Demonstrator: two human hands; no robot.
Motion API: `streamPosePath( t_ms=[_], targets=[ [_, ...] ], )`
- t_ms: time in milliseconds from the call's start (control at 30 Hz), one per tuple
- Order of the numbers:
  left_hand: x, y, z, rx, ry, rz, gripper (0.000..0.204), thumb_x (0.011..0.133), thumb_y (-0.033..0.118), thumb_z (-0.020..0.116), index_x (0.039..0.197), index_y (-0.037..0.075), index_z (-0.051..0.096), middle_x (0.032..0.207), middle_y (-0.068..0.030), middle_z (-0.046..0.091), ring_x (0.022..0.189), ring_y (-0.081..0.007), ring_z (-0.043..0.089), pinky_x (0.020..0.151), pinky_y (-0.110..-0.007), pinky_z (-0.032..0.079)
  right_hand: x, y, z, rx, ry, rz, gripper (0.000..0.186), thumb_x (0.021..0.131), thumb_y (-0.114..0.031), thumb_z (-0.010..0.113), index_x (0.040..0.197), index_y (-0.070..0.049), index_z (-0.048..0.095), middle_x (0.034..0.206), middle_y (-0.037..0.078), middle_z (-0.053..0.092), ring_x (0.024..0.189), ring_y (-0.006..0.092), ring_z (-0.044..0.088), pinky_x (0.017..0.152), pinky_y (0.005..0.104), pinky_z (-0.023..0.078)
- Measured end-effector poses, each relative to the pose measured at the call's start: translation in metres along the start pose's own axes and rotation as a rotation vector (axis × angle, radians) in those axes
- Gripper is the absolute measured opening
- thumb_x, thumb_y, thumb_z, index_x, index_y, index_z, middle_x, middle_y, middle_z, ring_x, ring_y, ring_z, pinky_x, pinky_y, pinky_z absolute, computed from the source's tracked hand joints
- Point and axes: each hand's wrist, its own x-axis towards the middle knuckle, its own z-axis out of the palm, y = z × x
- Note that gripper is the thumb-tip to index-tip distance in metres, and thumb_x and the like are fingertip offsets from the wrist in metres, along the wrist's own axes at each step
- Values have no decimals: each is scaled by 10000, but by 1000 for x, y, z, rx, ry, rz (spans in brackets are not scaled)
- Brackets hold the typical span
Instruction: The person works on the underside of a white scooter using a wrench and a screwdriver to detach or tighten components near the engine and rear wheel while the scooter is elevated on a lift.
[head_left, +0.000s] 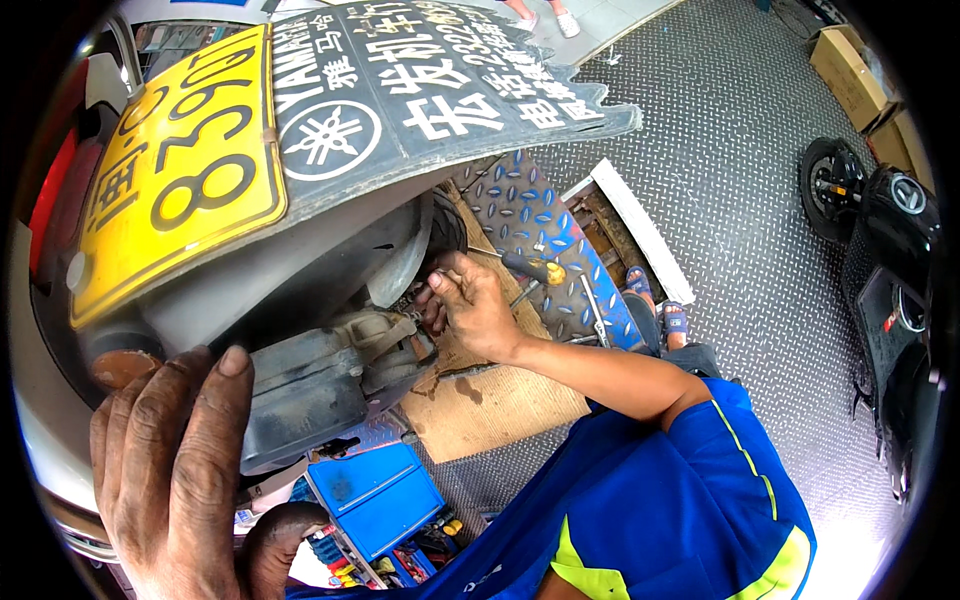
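A scooter's rear carries a yellow number plate point(175, 170) and a dark printed mudflap point(400, 90). Beneath them is a grimy engine casing point(300, 380). My left hand point(170, 460) is at lower left, blackened, its extended fingers touching the scooter beside a round orange reflector point(125, 365). My right hand point(465, 305) reaches in at centre, fingers pinched among small parts beside the wheel; what they hold is hidden. Just right of it lie a yellow-and-black screwdriver point(535, 268) and a metal wrench point(590, 300) on a blue checker plate point(510, 190), near stained cardboard point(500, 410).
A blue tool chest point(375, 495) holding tools stands below. A white-edged floor opening point(640, 230) is right of the plate, near blue-sandalled feet point(672, 320). A black scooter point(895, 300) and cardboard boxes point(850, 75) line the right. Another person's feet point(565, 22) show at top.
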Motion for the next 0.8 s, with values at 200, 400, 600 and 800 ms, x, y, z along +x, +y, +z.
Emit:
streamPosePath(
  t_ms=[200,400,600,800],
  targets=[
    [-2,1,1,5,7,-22,740,968,619,530,1454,61,537,1325,-161,653,1177,-329,649,985,-473,524,5,-1,-3,-186,-50,-23,182,1077,-150,535,1001,7,587,824,77,684,622,88,623,540,258,538],
    [-2,-4,3,28,47,51,681,1008,598,494,1480,108,524,1338,-103,679,1147,-262,692,933,-428,584,7,1,-6,-228,-45,-74,197,1071,-133,544,941,8,590,786,65,686,614,79,615,542,255,534],
    [-2,-4,5,22,60,53,684,1012,607,476,1477,108,533,1333,-111,679,1136,-267,695,924,-430,588,8,-1,-4,-326,-53,-128,214,1057,-103,563,882,17,595,762,67,682,613,81,617,540,262,515],
    [-2,-3,3,33,45,57,681,1017,606,467,1477,109,535,1326,-119,678,1134,-264,694,918,-419,587,15,-1,-5,-437,-25,-412,159,986,-23,621,849,58,615,715,142,653,594,179,633,539,321,490]
  ],
)
